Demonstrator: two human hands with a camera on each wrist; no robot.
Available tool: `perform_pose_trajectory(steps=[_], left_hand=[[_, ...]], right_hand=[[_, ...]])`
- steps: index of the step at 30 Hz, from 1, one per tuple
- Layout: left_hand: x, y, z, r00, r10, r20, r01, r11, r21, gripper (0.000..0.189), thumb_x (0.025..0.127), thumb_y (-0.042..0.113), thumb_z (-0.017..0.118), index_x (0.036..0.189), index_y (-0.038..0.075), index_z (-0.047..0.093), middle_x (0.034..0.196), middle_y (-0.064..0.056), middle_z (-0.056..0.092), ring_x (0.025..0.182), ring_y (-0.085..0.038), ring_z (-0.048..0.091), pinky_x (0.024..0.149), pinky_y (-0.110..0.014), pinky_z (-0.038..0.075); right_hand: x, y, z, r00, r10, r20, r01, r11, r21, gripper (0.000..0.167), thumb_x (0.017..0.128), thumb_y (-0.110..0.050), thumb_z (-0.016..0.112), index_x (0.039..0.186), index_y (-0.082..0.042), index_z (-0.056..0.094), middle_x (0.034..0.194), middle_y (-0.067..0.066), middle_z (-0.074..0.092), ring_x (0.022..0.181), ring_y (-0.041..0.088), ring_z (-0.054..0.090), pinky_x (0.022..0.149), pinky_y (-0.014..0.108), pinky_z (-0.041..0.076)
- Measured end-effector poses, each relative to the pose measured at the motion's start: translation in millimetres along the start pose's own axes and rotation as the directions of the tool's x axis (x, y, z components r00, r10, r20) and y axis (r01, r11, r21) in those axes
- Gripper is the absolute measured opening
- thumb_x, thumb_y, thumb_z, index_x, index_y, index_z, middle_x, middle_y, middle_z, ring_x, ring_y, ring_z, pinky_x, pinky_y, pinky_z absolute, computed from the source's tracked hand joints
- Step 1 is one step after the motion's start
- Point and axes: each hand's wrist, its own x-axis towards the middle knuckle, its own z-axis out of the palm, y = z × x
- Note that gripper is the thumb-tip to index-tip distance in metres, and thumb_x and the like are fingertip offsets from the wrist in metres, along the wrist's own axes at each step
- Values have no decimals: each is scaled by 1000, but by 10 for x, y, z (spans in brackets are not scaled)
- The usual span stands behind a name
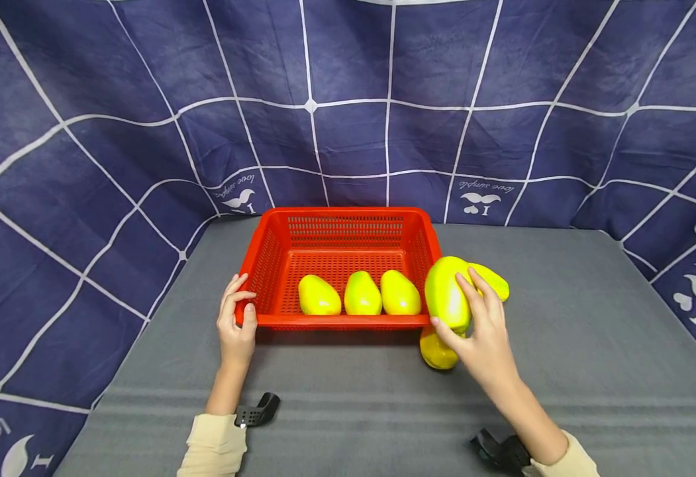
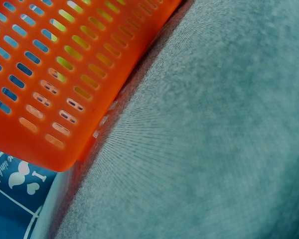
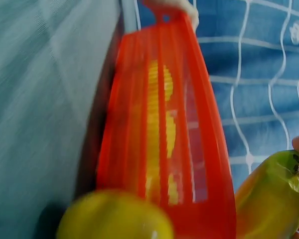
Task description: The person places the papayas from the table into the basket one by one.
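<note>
A red slotted plastic basket (image 1: 348,321) stands on the grey table, with three yellow-green mangoes (image 1: 319,295) in a row along its front inside. My left hand (image 1: 237,331) grips the basket's front left corner, fingers over the rim. Above the front right corner, my right hand (image 1: 486,341) holds another mango (image 1: 446,291) between thumb and fingers; its stem end shows in the right wrist view. Below it, just outside that corner, lies a yellow mango (image 1: 438,351), partly hidden. Beyond the right hand's fingers is one more yellow fruit (image 1: 493,281), partly covered.
Grey cloth covers the table (image 1: 348,397). A blue curtain (image 1: 348,132) with white grid lines hangs behind and along both sides. Black wrist devices (image 1: 258,411) sit on both forearms.
</note>
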Motion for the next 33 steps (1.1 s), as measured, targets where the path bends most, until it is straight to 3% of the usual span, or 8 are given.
perform_pose_trajectory(steps=[8, 14, 19, 27, 30, 33], left_hand=[[-15, -27, -14, 1000, 12, 2, -12, 1000, 9, 16, 83, -5, 49, 92, -13, 60, 132, -4, 63, 140, -16, 47, 121, -23, 30], [-1, -33, -17, 1000, 23, 1, -23, 1000, 6, 17, 83, -4, 50, 92, -14, 59, 132, -5, 63, 140, -16, 47, 121, -24, 29], [2, -18, -4, 999, 34, 0, -34, 999, 2, 16, 82, -4, 51, 92, -13, 60, 131, -12, 64, 139, -10, 47, 121, -24, 30], [-6, -33, 7, 1000, 24, -2, -24, 1000, 7, 17, 82, -4, 50, 92, -14, 59, 127, -31, 60, 139, -12, 47, 121, -24, 31], [-5, -34, 5, 1000, 20, 2, -20, 1000, 11, 17, 82, -4, 50, 93, -14, 59, 126, -36, 58, 139, -12, 46, 120, -23, 30], [-5, -31, 3, 1000, 17, 3, -17, 1000, 12, 17, 83, -3, 50, 93, -14, 59, 126, -38, 57, 139, -15, 47, 120, -23, 31]], right_hand=[[272, -379, 516, 979, -170, 109, 165, 985, 55, 70, 73, -17, 81, 138, -6, 55, 148, 19, 46, 131, 43, 45, 97, 61, 49], [541, -732, 1051, 945, -183, 270, 160, 981, 106, 69, 79, -28, 79, 141, -11, 54, 151, 16, 45, 135, 39, 46, 97, 56, 52], [699, -951, 1466, 888, -142, 437, 123, 990, 71, 70, 84, -35, 75, 145, -13, 50, 153, 12, 42, 140, 33, 43, 97, 51, 54], [824, -1094, 1870, 811, -61, 582, 77, 997, -2, 70, 85, -44, 74, 143, -15, 50, 153, 7, 44, 141, 26, 42, 100, 48, 54], [836, -1099, 1948, 762, -67, 644, 115, 993, -34, 69, 84, -45, 76, 140, -15, 51, 152, 7, 45, 141, 25, 42, 104, 45, 52], [844, -1081, 1980, 696, -72, 714, 132, 991, -29, 67, 84, -46, 75, 139, -14, 53, 151, 9, 46, 142, 27, 42, 110, 44, 48]])
